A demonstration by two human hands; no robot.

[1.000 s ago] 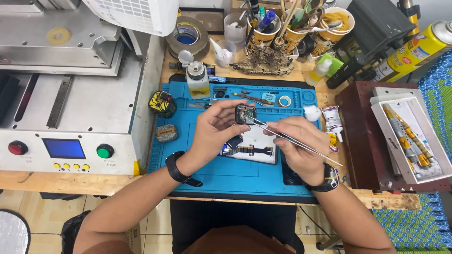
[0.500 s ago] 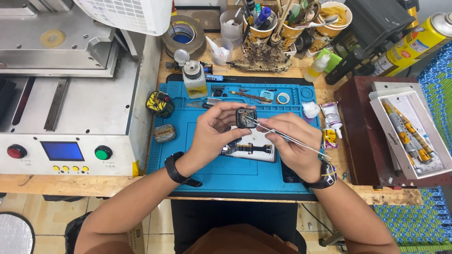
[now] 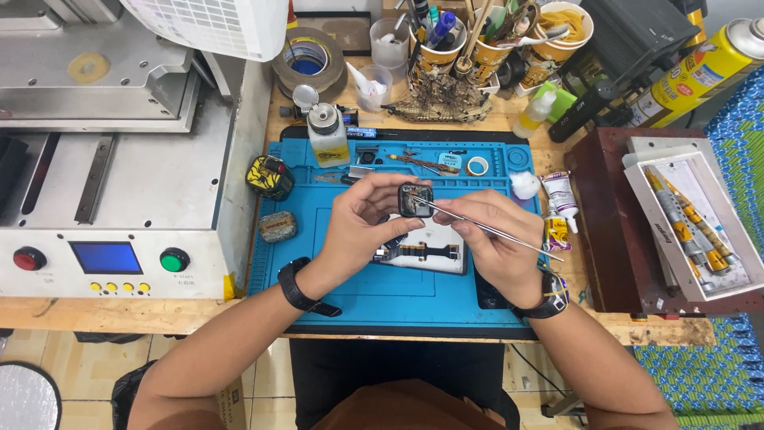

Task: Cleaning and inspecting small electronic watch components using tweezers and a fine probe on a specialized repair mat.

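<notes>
Watch module [image 3: 415,200] pinched in left hand [image 3: 362,231] fingers above blue mat [image 3: 358,295], right hand [image 3: 493,243] fingers clamped on tweezers [image 3: 485,229] probing from 3 o'clock; a slip could scratch internals.

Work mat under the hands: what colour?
Blue. The work mat shows best in the head view, the only one, beneath both hands.

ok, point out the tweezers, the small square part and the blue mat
tweezers [image 3: 493,231], head view, mid-shaft
small square part [image 3: 415,201], head view, its face
blue mat [image 3: 358,287], head view, bare lower area
</notes>
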